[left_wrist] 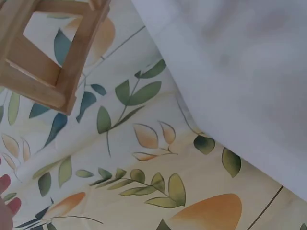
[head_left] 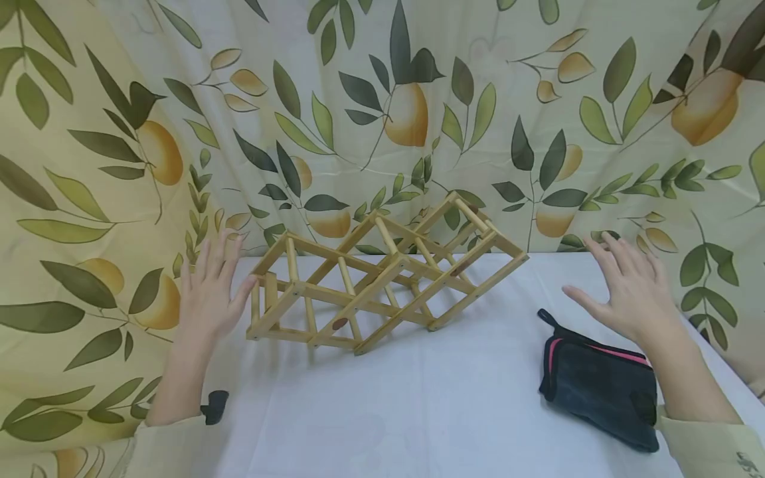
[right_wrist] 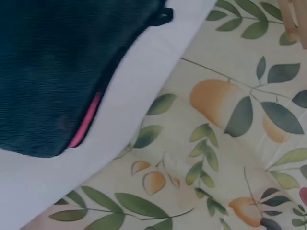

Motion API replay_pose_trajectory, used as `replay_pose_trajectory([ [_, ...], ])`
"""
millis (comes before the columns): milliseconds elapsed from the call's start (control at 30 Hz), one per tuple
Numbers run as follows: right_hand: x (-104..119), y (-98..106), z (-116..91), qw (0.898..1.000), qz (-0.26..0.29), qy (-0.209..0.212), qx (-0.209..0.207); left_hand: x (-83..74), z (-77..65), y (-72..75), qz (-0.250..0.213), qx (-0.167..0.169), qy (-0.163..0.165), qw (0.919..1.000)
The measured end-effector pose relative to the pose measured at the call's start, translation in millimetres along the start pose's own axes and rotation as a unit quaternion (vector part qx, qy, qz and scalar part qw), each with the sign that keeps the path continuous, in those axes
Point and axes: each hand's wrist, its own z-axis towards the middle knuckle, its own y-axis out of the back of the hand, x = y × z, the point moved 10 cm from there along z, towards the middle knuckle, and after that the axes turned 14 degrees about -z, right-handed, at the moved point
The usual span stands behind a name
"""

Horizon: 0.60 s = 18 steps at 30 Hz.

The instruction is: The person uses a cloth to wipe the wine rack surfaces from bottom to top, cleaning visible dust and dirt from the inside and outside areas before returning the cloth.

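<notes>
A folding wooden lattice rack [head_left: 382, 279] stands opened out on the white table, its slats crossed in diamonds and joined by round dowels. My left hand [head_left: 212, 289] is raised at the rack's left end, fingers spread, with the thumb overlapping its edge in the head view. On the right, my right hand [head_left: 627, 289] hovers with fingers spread, holding nothing. Below that hand lies a dark zip pouch [head_left: 597, 385] with pink trim and a loop. The left wrist view shows a corner of the rack [left_wrist: 72, 72] and a few fingertips; the right wrist view shows the pouch [right_wrist: 72, 67] close up.
A white cloth [head_left: 406, 411] covers the table. Behind and to the left hangs a curtain [head_left: 370, 99] printed with leaves and orange fruit. A small black object [head_left: 215, 406] shows beside the left wrist.
</notes>
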Motion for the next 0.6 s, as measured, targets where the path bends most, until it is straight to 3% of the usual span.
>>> replay_pose_trajectory([
  [200, 2.8, -6.9, -28.7, 0.999, -0.002, 0.011, -0.034, -21.4, -20.0, 12.5, -0.021, -0.096, -0.057, 0.9936],
  [333, 6.9, -13.8, -44.9, 0.999, 0.007, 0.021, -0.049, -39.8, -31.6, 16.2, -0.005, -0.162, -0.113, 0.9804],
  [433, 9.6, -21.6, -55.6, 0.999, 0.01, 0.027, -0.046, -50.4, -39.7, 15.7, 0.001, -0.196, -0.145, 0.9699],
  [600, 13.9, -34.2, -71.3, 0.999, 0.013, 0.034, -0.035, -62.4, -48.6, 9.8, 0.011, -0.226, -0.177, 0.9578],
])
